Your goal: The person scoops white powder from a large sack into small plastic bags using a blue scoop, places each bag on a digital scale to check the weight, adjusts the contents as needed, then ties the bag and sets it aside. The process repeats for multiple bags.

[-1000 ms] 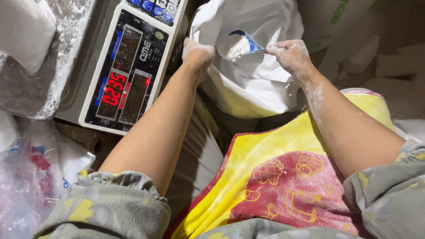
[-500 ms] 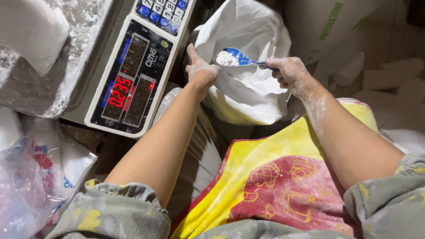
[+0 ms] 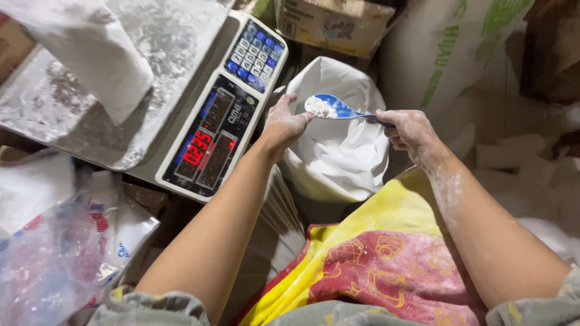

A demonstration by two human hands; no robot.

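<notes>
Holding a blue spoon (image 3: 336,107) of white powder level over the open white sack (image 3: 338,151), the right hand (image 3: 409,130) is clamped on its handle. The left hand (image 3: 285,125), fingers together, touches the sack's rim beside the digital scale (image 3: 220,130). Keeping the spoon flat would likely avoid spills.

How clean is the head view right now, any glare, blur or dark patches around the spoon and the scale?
Head view: the blue spoon in the right hand is fairly sharp, as is the left hand at the white sack; the scale shows bright red digits, slightly bloomed; its powder-dusted platform shines; the gap under the left forearm is dark; edges look stretched by the wide lens.
</notes>
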